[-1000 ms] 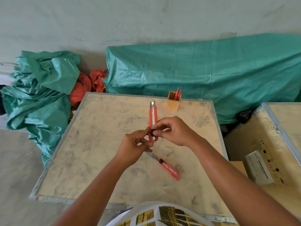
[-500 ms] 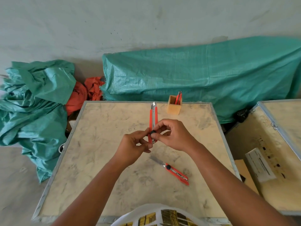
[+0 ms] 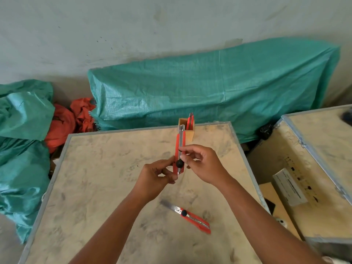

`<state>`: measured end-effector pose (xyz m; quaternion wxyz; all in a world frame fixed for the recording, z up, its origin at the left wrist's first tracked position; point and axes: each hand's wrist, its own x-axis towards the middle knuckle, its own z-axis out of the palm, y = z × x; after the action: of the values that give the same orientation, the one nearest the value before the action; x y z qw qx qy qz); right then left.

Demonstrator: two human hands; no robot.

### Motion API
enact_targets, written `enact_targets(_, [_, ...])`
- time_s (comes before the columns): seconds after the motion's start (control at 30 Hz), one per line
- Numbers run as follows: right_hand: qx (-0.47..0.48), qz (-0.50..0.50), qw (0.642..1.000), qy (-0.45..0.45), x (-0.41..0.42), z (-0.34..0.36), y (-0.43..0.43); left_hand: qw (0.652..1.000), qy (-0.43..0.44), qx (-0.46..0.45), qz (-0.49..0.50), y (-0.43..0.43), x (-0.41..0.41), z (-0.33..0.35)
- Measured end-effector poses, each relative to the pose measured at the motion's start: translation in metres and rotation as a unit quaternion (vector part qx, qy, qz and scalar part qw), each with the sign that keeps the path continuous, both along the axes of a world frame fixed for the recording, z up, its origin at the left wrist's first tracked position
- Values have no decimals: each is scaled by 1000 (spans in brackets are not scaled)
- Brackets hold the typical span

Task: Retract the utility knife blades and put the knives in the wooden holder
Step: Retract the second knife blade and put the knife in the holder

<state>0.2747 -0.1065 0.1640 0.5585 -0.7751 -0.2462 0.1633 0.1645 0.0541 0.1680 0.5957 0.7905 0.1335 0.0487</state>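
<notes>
I hold a red utility knife (image 3: 179, 147) upright above the middle of the wooden crate top (image 3: 106, 187). My left hand (image 3: 156, 180) pinches its lower end beside the black slider knob. My right hand (image 3: 203, 164) touches the knife's right side with the fingertips, the other fingers spread. No blade shows past the knife's metal tip. A second red knife (image 3: 190, 218) lies flat nearer to me, its blade sticking out toward the left. The small wooden holder (image 3: 188, 133) stands at the crate's far edge with red knives in it.
A green tarp (image 3: 209, 88) covers a long bulk behind the crate. Crumpled green and orange sheets (image 3: 24, 130) lie at the left. Another wooden crate (image 3: 314, 168) with a white box (image 3: 289, 187) stands at the right.
The black slider knob now shows uncovered, and my right hand's fingers have moved up the knife's side. The view has tilted, so the crate sits lower in frame.
</notes>
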Motion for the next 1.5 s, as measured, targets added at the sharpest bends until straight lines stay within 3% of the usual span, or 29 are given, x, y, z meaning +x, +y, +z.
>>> enact_targets(0.17, [-12, -43, 999, -8, 62, -8, 6, 997, 18, 68, -30, 9, 67, -7])
enact_targets(0.4, [-2, -102, 994, 25, 187, -53, 34, 994, 42, 85, -46, 43, 201, -44])
enact_targets(0.7, [-44, -164, 980, -103, 235, -96, 67, 983, 110, 139, -39, 53, 268, -89])
enact_targets(1.07, [-113, -124, 971, -169, 235, -133, 84, 984, 162, 70, -1, 56, 278, -135])
enact_targets(1.5, [-108, -130, 973, -159, 194, -109, 56, 985, 160, 56, 45, 40, 238, -106])
